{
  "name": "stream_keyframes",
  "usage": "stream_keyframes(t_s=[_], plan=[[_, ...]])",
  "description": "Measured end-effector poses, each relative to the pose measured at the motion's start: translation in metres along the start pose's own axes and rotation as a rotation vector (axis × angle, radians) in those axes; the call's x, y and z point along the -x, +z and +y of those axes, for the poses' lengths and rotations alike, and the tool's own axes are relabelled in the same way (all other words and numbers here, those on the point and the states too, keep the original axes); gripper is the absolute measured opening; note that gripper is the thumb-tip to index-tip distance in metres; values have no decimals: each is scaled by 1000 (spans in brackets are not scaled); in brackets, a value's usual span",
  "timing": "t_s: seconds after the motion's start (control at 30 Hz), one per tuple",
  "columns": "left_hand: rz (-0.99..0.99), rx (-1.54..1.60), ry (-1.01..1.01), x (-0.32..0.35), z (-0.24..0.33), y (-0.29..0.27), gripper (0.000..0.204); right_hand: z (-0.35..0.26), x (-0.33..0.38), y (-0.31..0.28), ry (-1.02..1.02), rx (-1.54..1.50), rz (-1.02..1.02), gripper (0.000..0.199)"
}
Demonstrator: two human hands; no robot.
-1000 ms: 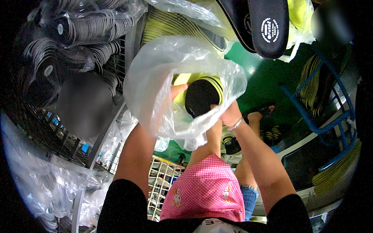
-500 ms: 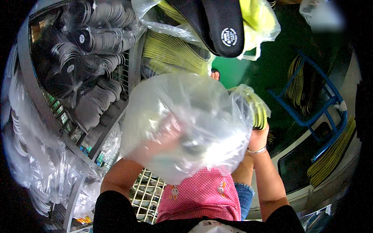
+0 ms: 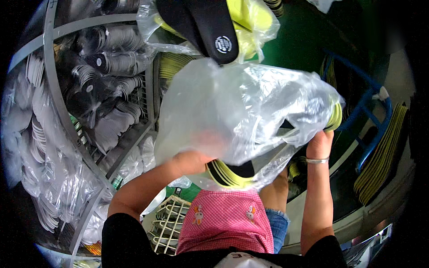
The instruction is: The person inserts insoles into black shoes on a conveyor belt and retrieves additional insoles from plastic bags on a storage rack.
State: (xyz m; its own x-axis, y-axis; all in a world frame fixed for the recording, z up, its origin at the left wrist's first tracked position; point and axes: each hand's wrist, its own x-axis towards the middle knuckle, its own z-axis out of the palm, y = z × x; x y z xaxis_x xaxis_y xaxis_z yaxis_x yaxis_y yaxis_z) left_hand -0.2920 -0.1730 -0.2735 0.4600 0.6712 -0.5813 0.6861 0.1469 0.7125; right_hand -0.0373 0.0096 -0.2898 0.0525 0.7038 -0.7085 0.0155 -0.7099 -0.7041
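A large clear plastic bag (image 3: 187,98) is spread between my two hands, with a stack of black insoles with yellow-green edges (image 3: 230,176) partly inside it. My left hand (image 3: 196,156) grips the bag at its left side, beside the near end of the stack; its fingers are blurred behind the film. At the right, my right hand (image 3: 319,142) is closed on the stack's far end, where the yellow-green edges (image 3: 334,117) show through the plastic. The film hides the middle of the stack and most of my right fingers.
A grey metal rack (image 3: 58,89) on the left holds several bagged insole stacks (image 3: 118,62). Ahead lies another bag with black and yellow-green insoles (image 3: 210,31). A blue metal frame (image 3: 386,120) and a yellow-edged stack (image 3: 382,154) stand at right. A cream wire basket (image 3: 167,223) sits below.
My right hand has moved right and up with the stack's end. The bag has stretched rightward, and the near end of the stack now shows beside my left hand. My view has shifted slightly.
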Motion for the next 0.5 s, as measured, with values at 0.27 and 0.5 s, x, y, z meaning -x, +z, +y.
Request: stream_keyframes(t_s=[0.27, 0.5], plan=[[132, 1673, -169, -34, 56, -57, 59, 69, -23, -14, -249, 902, -229, 51], [177, 2345, 311, -79, 22, -13, 61, 53, -8, -29, 258, 477, -432, 37]])
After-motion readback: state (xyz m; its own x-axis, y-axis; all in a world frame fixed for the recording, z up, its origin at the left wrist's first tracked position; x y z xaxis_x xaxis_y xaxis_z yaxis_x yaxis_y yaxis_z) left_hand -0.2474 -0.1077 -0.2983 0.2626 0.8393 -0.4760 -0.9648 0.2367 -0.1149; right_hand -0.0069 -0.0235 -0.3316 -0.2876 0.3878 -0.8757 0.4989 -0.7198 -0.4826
